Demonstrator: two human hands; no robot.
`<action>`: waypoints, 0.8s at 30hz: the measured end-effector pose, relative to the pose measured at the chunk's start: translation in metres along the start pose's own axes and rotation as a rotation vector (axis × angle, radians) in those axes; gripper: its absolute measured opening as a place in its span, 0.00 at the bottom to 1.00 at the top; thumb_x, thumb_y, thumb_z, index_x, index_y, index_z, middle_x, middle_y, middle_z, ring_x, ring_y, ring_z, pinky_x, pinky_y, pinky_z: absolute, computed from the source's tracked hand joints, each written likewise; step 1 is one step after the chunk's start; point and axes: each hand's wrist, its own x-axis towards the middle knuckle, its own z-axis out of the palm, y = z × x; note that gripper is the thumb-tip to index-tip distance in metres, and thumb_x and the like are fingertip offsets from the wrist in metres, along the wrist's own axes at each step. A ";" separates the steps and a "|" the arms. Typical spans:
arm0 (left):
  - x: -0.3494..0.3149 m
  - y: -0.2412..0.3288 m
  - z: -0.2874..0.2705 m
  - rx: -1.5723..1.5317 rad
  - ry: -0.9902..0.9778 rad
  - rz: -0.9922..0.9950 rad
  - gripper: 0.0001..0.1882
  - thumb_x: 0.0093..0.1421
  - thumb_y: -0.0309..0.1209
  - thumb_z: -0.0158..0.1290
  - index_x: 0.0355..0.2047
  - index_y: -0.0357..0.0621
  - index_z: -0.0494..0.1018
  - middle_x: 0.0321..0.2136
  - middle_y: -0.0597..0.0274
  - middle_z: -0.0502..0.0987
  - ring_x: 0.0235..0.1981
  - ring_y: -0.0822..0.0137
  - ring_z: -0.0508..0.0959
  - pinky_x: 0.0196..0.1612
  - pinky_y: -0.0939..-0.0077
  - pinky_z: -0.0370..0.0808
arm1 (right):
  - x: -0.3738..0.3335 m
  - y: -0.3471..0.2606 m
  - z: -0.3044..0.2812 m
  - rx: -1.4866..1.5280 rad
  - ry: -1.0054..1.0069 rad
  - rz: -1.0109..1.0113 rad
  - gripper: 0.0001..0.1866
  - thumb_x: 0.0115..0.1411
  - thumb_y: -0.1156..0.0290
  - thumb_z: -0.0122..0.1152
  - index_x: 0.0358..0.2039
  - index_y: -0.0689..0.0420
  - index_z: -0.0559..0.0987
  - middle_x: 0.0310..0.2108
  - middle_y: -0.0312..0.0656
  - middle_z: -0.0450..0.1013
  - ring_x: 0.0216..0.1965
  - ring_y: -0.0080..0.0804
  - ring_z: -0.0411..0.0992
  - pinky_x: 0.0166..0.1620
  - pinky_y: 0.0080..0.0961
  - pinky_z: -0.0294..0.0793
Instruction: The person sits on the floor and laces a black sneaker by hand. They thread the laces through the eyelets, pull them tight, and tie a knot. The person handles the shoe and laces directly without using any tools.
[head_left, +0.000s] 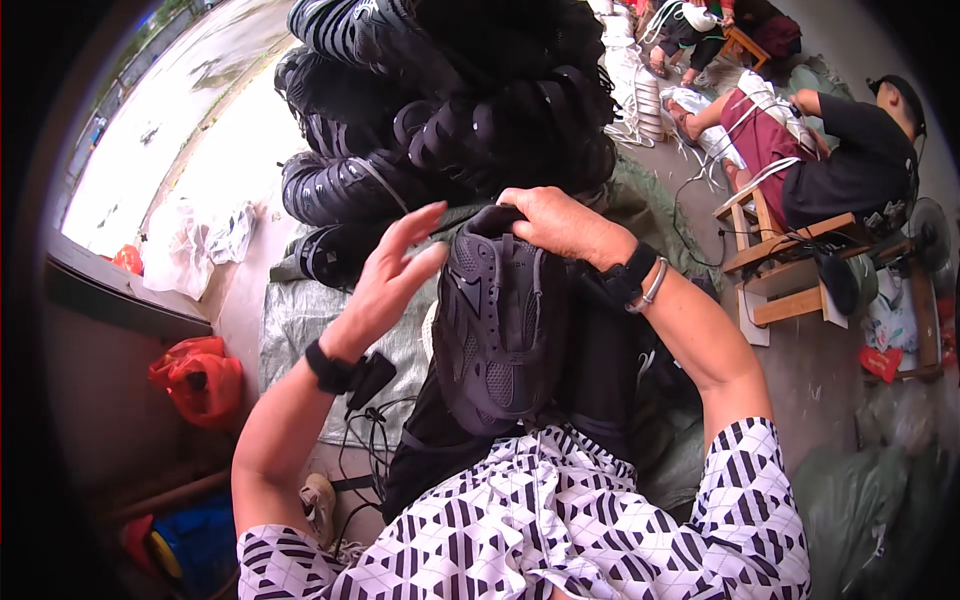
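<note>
Head view: right fingers [516, 199] grip the dark shoe [498, 340], left fingers [412, 228] spread wide just beside it.

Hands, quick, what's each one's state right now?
Left hand: open, beside the dark shoe, holding nothing visible.
Right hand: closed, holding that shoe at its far end.

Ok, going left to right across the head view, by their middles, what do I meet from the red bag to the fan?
Red bag, left hand, dark shoe, right hand, wooden frame, fan.
</note>
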 end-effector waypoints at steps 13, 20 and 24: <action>0.037 0.016 0.044 0.161 -0.249 0.056 0.46 0.46 0.36 0.62 0.66 0.48 0.56 0.59 0.50 0.64 0.63 0.59 0.62 0.65 0.67 0.56 | -0.108 -0.012 -0.004 -0.021 0.360 -0.193 0.14 0.52 0.68 0.67 0.38 0.58 0.78 0.39 0.44 0.75 0.41 0.42 0.74 0.46 0.31 0.74; 0.035 -0.003 0.050 -0.241 -0.314 -0.141 0.43 0.51 0.41 0.61 0.64 0.42 0.58 0.57 0.53 0.66 0.59 0.65 0.65 0.63 0.71 0.61 | -0.124 -0.001 -0.018 0.067 0.132 -0.054 0.15 0.53 0.67 0.66 0.39 0.59 0.78 0.39 0.44 0.75 0.43 0.42 0.74 0.47 0.30 0.72; 0.015 -0.014 0.083 0.143 -0.059 0.076 0.50 0.47 0.46 0.66 0.65 0.42 0.54 0.58 0.44 0.61 0.59 0.54 0.65 0.61 0.65 0.64 | -0.129 0.017 -0.016 -0.133 0.105 -0.104 0.17 0.53 0.64 0.66 0.40 0.61 0.77 0.40 0.45 0.76 0.44 0.43 0.73 0.49 0.33 0.70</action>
